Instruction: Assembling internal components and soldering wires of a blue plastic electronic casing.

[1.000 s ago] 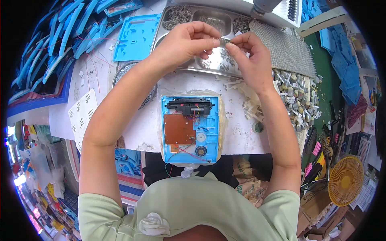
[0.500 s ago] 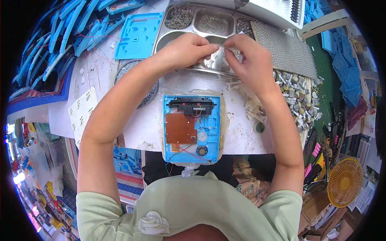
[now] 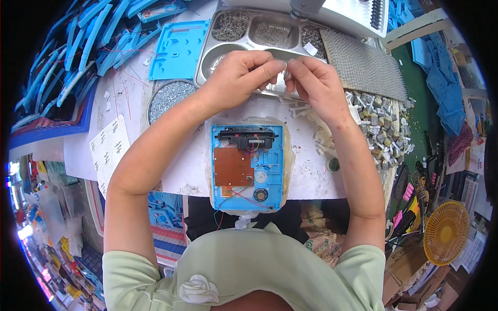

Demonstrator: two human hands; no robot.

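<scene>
Your left hand (image 3: 241, 80) and right hand (image 3: 319, 88) are raised over the near part of the metal tray (image 3: 250, 45), their fingertips nearly meeting. On each, the fingers are curled and the thumb lies close to the forefinger. Something small may sit between the tips, but it is too tiny to make out, so you cannot tell from here whether either hand is clamped on anything.

The tray lies beneath and beyond your hands, with small metal pieces (image 3: 231, 25) in its far left compartment. Nearer to you than both hands, the open blue case (image 3: 275, 181) lies between your forearms at the table's front edge, touched by neither hand. A brown board (image 3: 233, 167) fills much of its left half. Beside your right forearm is a heap of small parts (image 3: 376, 122).
</scene>
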